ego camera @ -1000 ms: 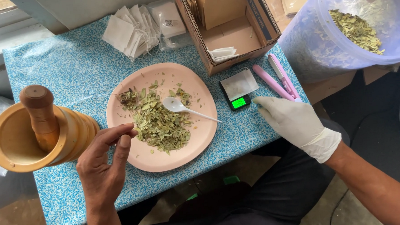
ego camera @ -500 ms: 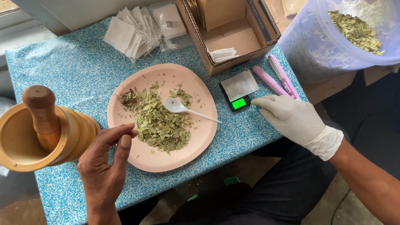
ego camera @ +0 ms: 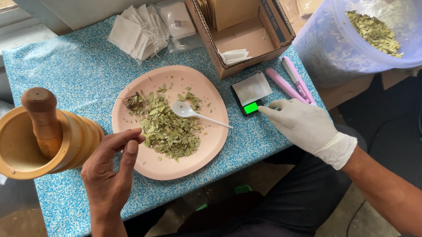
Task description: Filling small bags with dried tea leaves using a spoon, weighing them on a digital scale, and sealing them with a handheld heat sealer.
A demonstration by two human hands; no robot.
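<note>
A pink plate (ego camera: 207, 147) sits mid-table with a heap of dried green leaves (ego camera: 166, 127) and a white plastic spoon (ego camera: 196, 113) lying on it. My bare left hand (ego camera: 110, 172) hovers at the plate's left rim, thumb and forefinger pinched together; whether a bit of leaf is between them I cannot tell. My right hand (ego camera: 306, 126), in a white glove, rests on the table with its forefinger touching the front of a small black pocket scale (ego camera: 251, 94), whose display glows green.
A wooden mortar (ego camera: 17, 146) with its pestle (ego camera: 42, 118) stands at the left. Behind the plate lie white paper sachets (ego camera: 138, 29) and an open cardboard box (ego camera: 245, 27). A pink sealing tool (ego camera: 292, 79) lies by the scale. A plastic tub of dried leaves (ego camera: 373, 28) is at right.
My gloved right hand has slid a little left, its forefinger reaching the scale's front. My left hand stays pinched at the plate's rim.
</note>
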